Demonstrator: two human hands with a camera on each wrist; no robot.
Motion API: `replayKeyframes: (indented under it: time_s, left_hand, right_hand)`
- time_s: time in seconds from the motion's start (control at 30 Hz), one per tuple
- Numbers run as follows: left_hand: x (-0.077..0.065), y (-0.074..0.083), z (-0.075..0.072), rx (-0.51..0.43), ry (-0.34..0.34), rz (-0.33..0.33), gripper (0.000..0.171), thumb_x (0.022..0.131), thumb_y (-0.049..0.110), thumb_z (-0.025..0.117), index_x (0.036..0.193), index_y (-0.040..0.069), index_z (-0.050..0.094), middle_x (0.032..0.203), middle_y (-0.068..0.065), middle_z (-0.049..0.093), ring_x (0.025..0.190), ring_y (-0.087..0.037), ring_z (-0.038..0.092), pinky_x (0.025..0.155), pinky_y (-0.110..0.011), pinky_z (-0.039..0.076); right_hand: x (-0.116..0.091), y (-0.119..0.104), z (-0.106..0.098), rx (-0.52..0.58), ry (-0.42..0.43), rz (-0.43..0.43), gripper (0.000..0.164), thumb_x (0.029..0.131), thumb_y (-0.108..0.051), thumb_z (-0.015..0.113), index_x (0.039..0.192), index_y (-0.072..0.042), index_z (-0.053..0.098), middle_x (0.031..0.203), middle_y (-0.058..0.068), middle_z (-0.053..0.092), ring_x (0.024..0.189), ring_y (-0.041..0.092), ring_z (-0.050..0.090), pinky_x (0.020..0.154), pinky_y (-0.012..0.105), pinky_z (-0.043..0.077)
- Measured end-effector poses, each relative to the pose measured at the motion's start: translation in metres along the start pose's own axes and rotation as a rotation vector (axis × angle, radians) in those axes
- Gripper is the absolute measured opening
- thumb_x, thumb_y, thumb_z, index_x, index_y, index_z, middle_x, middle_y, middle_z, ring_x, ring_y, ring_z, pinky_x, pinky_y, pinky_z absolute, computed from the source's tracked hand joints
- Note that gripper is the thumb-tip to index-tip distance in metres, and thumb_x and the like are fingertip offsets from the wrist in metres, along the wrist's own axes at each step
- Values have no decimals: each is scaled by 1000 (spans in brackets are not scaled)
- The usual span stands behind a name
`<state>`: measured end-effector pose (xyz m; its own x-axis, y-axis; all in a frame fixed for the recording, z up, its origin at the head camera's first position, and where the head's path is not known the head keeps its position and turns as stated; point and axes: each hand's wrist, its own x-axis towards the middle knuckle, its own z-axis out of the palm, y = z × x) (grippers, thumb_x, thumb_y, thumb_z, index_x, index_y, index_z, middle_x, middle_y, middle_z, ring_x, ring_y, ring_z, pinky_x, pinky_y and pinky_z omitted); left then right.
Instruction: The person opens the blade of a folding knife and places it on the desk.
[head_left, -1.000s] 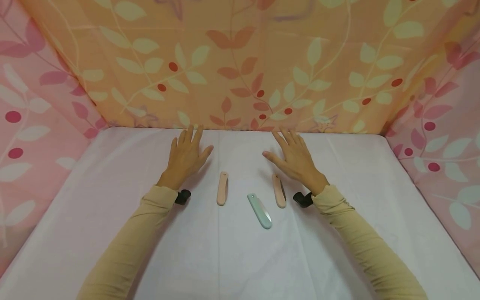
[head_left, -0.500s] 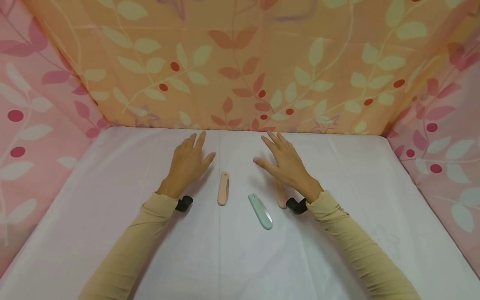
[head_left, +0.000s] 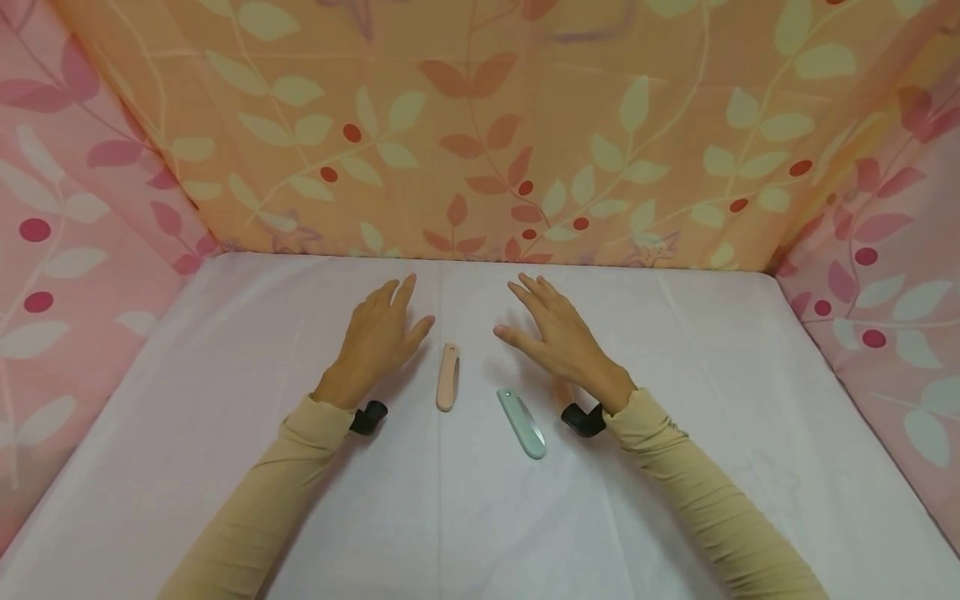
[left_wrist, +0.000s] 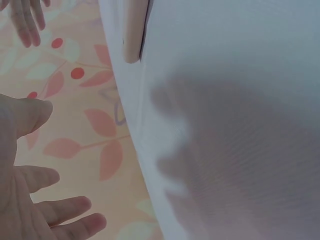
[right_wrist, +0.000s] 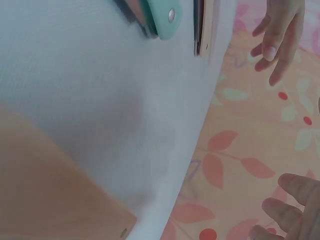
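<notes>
My left hand [head_left: 378, 337] hovers above the white cloth with fingers spread, left of a peach folding knife [head_left: 447, 379]. That knife's end also shows at the top of the left wrist view. Fingers apart, my right hand [head_left: 562, 337] is held over the cloth, above a second peach folding knife [head_left: 562, 393], which it and the wrist camera mostly cover. A mint-green folding knife [head_left: 521, 423] lies slanted between and nearer to me, its blade edge showing along the handle. In the right wrist view the second peach knife [right_wrist: 55, 185] looms large and blurred. Neither hand touches a knife.
A white cloth [head_left: 315, 517] covers the table. An orange leaf-patterned curtain [head_left: 480, 125] stands along the back edge, with pink patterned curtains [head_left: 52, 250] at both sides. A black wrist camera [head_left: 370, 418] sits on each wrist.
Both hands have drawn back from the far edge toward me. The right hand also moved left, covering most of the right peach knife. The knives stay where they were.
</notes>
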<state>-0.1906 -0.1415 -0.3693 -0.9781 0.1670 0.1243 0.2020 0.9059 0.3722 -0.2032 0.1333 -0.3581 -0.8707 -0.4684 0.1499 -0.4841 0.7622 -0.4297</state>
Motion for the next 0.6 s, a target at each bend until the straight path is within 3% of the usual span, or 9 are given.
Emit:
replayKeyframes:
  time_s: [0.6]
  left_hand:
    - [-16, 11, 2, -11, -44, 8, 72, 98, 40, 58, 153, 3, 31, 147, -26, 44, 134, -45, 44, 109, -61, 36]
  right_hand:
    - [-3, -17, 17, 109, -60, -36, 75, 95, -52, 58, 155, -15, 32, 164, 6, 26, 154, 33, 16, 121, 56, 18]
